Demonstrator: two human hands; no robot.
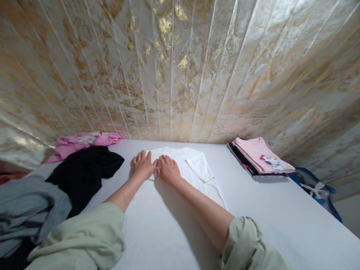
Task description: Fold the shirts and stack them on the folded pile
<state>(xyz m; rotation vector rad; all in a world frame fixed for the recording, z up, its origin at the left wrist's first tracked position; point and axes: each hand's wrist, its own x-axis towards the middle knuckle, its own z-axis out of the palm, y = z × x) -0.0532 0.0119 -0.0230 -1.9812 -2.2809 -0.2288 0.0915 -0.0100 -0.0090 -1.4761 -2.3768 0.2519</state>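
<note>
A white T-shirt (168,225) lies spread on the white table, its upper edge away from me. One sleeve (200,169) is turned in over the body on the right. My left hand (142,165) rests flat on the shirt's upper left part, fingers stretched out. Close beside it, my right hand (168,168) presses flat on the cloth near the shirt's upper middle. The thumbs almost meet. Part of the left sleeve is hidden under my hands.
To the left lie a crumpled pink garment (84,143), a black garment (84,174) and a grey one (30,210). A stack of folded clothes with a pink shirt (263,155) on top sits at the right. Beyond the table (253,210) hangs a gold-patterned curtain (174,75).
</note>
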